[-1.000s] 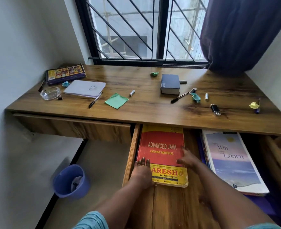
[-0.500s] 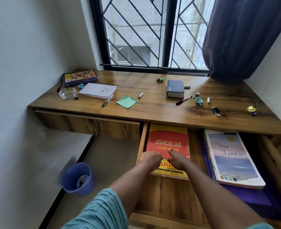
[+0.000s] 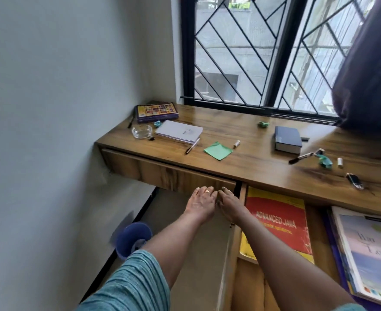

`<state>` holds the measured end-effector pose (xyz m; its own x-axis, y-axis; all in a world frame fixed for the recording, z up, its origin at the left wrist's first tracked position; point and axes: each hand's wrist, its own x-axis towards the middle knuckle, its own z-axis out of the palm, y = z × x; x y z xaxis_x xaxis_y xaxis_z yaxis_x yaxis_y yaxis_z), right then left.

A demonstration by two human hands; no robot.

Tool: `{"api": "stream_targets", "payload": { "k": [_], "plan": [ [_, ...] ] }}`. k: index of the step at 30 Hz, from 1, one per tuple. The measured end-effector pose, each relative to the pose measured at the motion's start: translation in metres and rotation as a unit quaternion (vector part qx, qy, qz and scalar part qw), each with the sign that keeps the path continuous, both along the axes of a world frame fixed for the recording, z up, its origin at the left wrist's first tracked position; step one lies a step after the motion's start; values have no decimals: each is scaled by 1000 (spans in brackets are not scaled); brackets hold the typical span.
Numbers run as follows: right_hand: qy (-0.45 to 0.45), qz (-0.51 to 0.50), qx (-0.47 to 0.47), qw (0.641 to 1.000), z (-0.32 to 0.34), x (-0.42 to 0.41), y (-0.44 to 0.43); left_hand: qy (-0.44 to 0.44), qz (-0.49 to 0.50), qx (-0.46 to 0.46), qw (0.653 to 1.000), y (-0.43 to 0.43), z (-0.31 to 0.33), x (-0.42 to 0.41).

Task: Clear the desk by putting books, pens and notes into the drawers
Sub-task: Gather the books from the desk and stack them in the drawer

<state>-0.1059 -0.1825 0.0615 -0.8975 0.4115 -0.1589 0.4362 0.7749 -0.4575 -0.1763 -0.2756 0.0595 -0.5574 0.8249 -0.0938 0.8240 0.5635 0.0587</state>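
1. Left grip [image 3: 202, 202]: wide, fingers stretched forward, a ring on one. The tips are at the lower edge of the left drawer [image 3: 167, 173] front. It holds nothing.
2. Right grip [image 3: 230, 204]: wide, just beside the left one, fingers reaching to the same edge near the drawer's right corner. It holds nothing. I cannot tell whether any fingertip hooks under the edge.
3. Right drawer [image 3: 233, 261]: stands open. The red-and-yellow Java book [image 3: 279, 223] lies flat in its left part. A pale-covered book [image 3: 369, 250] tops a stack in its right part.
4. Table [image 3: 252, 167], left half: white notebook [image 3: 178, 132], with a pen [image 3: 192, 145] just beside its near corner and a green note [image 3: 218, 150] near the pen.
5. Table, right half: dark blue book [image 3: 287, 140], with a black marker [image 3: 300, 158] lying in front of it.
6. Table, back left corner: colourful flat box [image 3: 156, 112], with a glass ashtray [image 3: 142, 132] in front of it.
7. Floor, beneath the left drawer: blue bin [image 3: 133, 240].
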Motion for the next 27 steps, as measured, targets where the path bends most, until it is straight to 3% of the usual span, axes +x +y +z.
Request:
{"api": "stream_targets", "payload": {
  "k": [8,16,27],
  "plan": [
    [24,60,10,998,20,-148,-58,27,36,18,999,-66,15,-145],
    [8,30,-3,1000,31,-259,-94,33,81,40,995,-106,21,-253],
    [68,-6,7,998,41,-377,-42,27,105,78,991,-79,42,-382]
  ]
}}
